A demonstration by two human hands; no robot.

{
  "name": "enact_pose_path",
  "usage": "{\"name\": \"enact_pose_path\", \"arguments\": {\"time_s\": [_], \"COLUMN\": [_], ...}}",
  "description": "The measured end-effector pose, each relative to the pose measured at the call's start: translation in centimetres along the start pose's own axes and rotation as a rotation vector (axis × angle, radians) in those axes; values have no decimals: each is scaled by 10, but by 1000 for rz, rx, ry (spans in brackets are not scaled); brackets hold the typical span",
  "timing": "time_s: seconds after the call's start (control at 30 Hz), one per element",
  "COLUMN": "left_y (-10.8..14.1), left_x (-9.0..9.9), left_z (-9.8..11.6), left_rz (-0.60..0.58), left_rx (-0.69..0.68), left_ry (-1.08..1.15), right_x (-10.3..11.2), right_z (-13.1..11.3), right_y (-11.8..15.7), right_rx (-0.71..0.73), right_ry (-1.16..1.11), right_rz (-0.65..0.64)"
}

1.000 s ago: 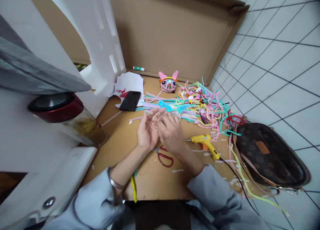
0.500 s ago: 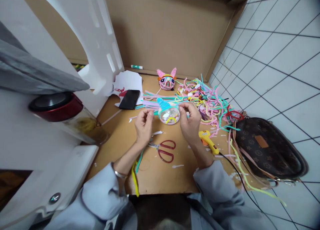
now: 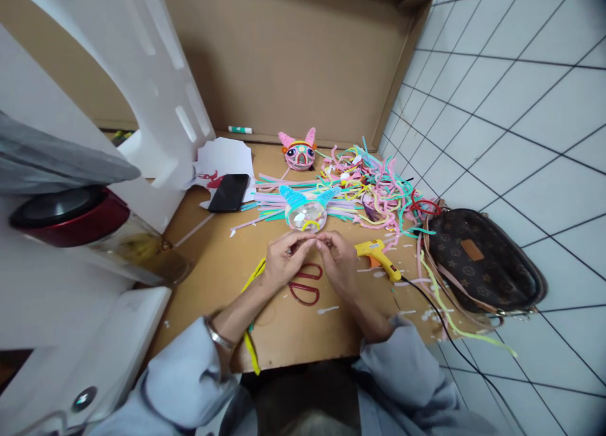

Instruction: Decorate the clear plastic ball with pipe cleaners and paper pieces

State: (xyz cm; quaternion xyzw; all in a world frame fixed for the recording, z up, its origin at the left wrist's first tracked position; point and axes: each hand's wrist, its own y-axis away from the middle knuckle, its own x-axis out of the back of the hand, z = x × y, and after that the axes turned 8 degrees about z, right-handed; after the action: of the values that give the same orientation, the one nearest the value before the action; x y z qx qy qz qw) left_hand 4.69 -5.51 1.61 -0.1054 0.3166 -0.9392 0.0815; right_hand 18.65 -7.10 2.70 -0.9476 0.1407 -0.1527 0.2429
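Observation:
My left hand and my right hand meet fingertip to fingertip over the table. Both are closed in a pinch; whatever is between the fingers is too small or hidden to name. Just beyond them sits a clear round ornament with two blue pipe-cleaner ears and a yellow curve on its front. Under my hands lie red-handled scissors, their blades covered. A yellow pipe cleaner runs beneath my left wrist. To the right of my right hand rests a yellow glue gun.
Behind stands a finished-looking pink eared figure. A tangle of pipe cleaners spreads at the back right, beside a brown handbag. A black phone lies on white paper. At the left is a red-lidded glass bottle.
My hands have come together, nearer to me, from either side of the ornament. Its second blue ear now shows, and the scissors are partly covered. The view has shifted slightly.

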Motion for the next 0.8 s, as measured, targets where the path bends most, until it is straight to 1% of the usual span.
{"name": "enact_pose_path", "arguments": {"time_s": [0.13, 0.27, 0.37, 0.53, 0.7, 0.8], "left_y": [0, 1, 1, 2, 5, -1], "left_x": [-1, -4, -5, -5, -5, -3], "left_z": [-4, -6, -8, -10, -8, 0], "left_rz": [-20, -46, -66, -78, -94, -27], "left_rx": [62, 189, 237, 247, 211, 211], "left_ry": [31, 87, 98, 85, 66, 104], "right_x": [4, 8, 9, 8, 10, 11], "right_z": [0, 1, 4, 8, 9, 10], "right_y": [2, 1, 0, -2, -6, -8], "right_rx": [29, 99, 123, 23, -8, -14], "right_ry": [41, 57, 54, 30, -25, -22], "right_rz": [41, 5, -24, -2, -31, 10]}}
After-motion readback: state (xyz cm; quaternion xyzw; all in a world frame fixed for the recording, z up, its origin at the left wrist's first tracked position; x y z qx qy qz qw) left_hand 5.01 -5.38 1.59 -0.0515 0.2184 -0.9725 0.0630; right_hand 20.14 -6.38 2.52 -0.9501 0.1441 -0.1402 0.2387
